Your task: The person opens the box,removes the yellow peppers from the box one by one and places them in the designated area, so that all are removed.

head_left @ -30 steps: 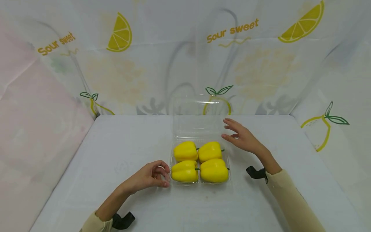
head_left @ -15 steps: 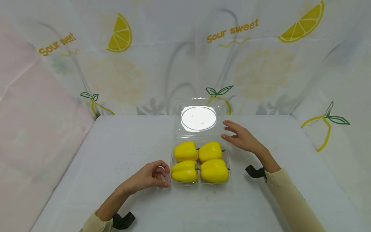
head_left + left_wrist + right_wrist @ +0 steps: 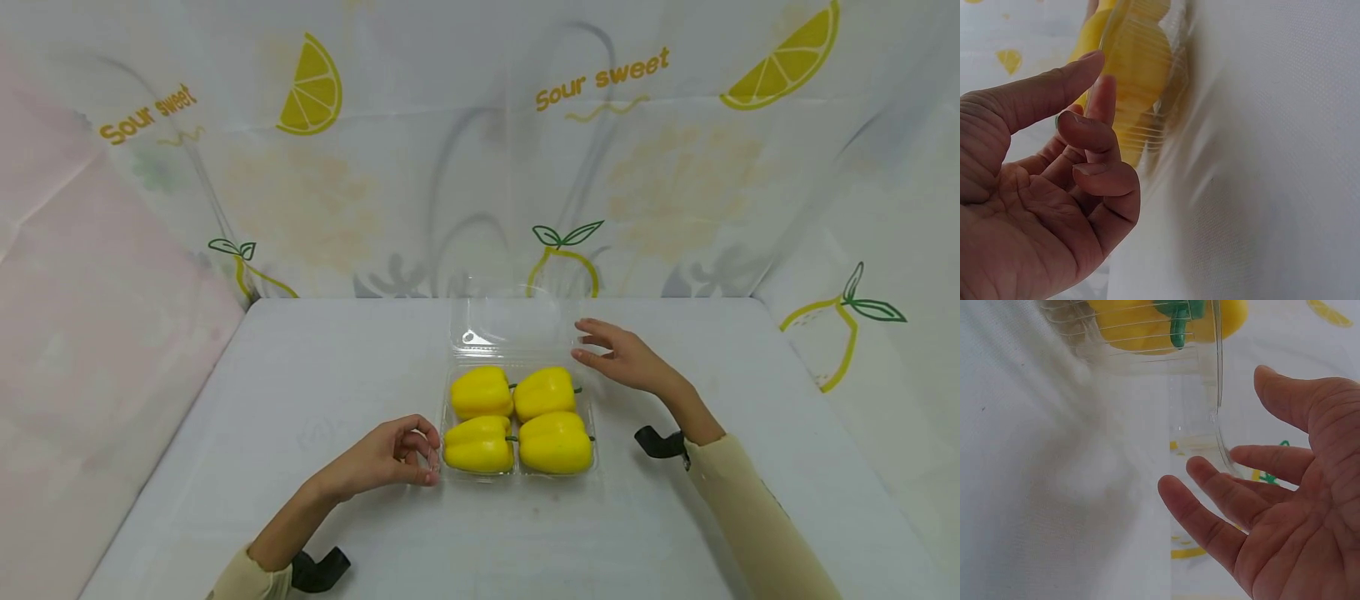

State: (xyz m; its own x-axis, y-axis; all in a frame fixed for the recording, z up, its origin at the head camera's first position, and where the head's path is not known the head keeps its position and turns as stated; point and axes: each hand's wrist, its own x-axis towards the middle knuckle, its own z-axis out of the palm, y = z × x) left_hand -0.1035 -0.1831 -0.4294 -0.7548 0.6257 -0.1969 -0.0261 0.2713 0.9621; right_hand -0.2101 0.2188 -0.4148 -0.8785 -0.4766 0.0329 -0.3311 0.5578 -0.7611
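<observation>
A clear plastic clamshell box (image 3: 517, 475) lies mid-table with its lid (image 3: 517, 321) swung back towards the rear cloth. Yellow bell peppers (image 3: 555, 442) with green stems sit in its base in two rows. My left hand (image 3: 390, 454) pinches the base's left rim between thumb and index finger; in the left wrist view the thumb (image 3: 1054, 90) lies along that rim. Beside the lid's right edge is my right hand (image 3: 626, 358), fingers spread and relaxed. In the right wrist view, one fingertip (image 3: 1238, 454) is right at the lid's edge.
A white cloth covers the table (image 3: 345, 350). Behind it hangs a backdrop cloth (image 3: 420, 167) printed with lemons and lettering, with a pinkish panel (image 3: 90, 350) on the left. Black mounts (image 3: 318, 571) are strapped to both wrists.
The lid has tipped further back and its upper edge is lower. My right hand's upper fingers have dropped slightly along with it. The left hand and the peppers have stayed in place.
</observation>
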